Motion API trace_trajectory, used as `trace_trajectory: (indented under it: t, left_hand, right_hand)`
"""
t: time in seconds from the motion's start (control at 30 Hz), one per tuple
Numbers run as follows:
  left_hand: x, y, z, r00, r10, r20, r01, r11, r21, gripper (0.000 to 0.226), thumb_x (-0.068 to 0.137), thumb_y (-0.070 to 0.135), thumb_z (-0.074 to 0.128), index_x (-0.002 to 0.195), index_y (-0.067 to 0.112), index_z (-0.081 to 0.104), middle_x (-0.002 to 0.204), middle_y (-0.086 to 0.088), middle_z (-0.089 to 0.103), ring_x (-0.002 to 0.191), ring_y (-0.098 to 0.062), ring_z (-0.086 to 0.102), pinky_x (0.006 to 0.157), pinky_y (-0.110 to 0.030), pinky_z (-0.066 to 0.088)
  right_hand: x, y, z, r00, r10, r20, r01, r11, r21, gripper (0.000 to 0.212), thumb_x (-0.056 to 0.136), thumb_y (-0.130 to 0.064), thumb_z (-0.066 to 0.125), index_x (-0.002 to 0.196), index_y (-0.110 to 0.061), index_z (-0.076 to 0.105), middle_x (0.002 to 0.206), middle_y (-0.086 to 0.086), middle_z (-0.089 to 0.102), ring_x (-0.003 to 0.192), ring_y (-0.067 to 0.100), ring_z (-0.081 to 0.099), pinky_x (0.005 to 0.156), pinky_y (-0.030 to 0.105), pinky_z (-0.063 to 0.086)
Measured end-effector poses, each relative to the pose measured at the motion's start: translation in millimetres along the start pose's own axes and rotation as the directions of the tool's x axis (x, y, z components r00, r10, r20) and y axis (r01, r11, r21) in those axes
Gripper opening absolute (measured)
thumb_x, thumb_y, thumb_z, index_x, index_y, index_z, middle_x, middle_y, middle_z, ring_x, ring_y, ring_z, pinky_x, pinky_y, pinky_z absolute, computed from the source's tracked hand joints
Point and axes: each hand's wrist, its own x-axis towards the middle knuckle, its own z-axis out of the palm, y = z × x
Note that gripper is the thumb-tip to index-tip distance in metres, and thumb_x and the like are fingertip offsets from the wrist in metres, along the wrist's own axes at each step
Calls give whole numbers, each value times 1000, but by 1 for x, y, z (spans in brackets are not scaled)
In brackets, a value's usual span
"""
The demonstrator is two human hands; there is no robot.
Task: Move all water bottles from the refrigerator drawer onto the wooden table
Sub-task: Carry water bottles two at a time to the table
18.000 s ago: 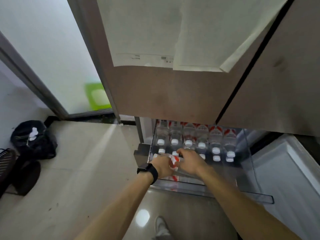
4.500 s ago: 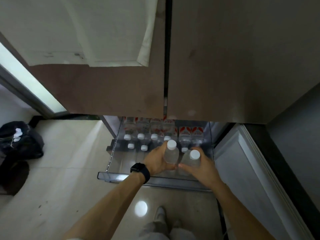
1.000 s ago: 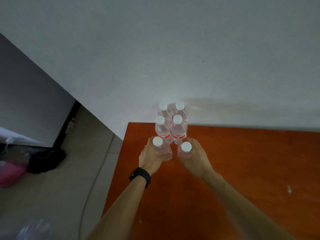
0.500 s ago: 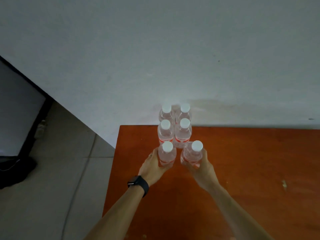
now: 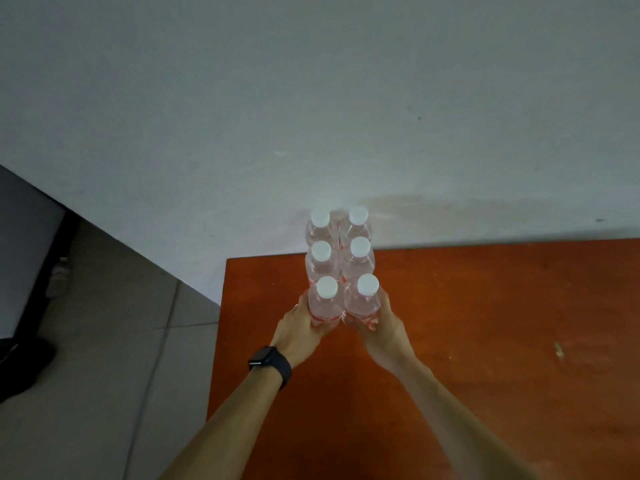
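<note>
The left hand (image 5: 300, 328) is curled round the near-left bottle (image 5: 324, 304), and the right hand (image 5: 385, 323) round the near-right bottle (image 5: 364, 299). Both bottles appear to stand on the wooden table (image 5: 485, 341), long axis vertical, each directly ahead of its own hand and close against the four other bottles (image 5: 341, 252) behind. I judge the release should go straight back toward the body; a sideways pull could tip the rows.

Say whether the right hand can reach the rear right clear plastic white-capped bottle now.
Probably not: the right hand grips the front right bottle, and the middle right bottle blocks the rear right bottle.
</note>
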Motion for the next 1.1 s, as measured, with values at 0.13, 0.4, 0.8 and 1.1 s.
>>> trace_trajectory:
  t: [0.13,0.4,0.8,1.1]
  left_hand:
    - [-1,2,2,1000,0,-15,0,1000,-18,84,88,55,70,154,42,19,139,13,59,120,-13,63,99,-37,55]
    - [-3,0,4,1000,-4,-12,4,1000,-25,80,89,52,69,154,38,24,141,12,58,125,-17,60,102,-39,53]
    - [-19,8,-10,994,-106,27,101,986,132,73,87,52,69,147,28,34,143,4,54,120,-17,61,96,-35,53]
    - [-89,30,11,961,-98,259,-27,898,439,47,99,46,54,142,28,47,141,5,56,121,-13,58,96,-33,53]
  right_hand:
    - [2,2,-2,1000,-15,7,15,1000,-14,78,92,-30,70,152,-37,20,130,-15,56,103,4,64,68,12,55]
    - [4,3,-7,998,7,63,-3,998,-55,77,91,-32,70,150,-38,21,122,-22,54,87,-3,67,63,13,54]
    - [-31,-2,-18,985,171,-9,-171,983,-66,89,87,-34,73,157,-34,17,159,-9,33,143,21,37,108,40,40]
    - [-149,25,-69,991,118,-70,-132,960,-248,46,94,-45,61,138,-42,49,154,-16,36,140,8,34,111,34,32]
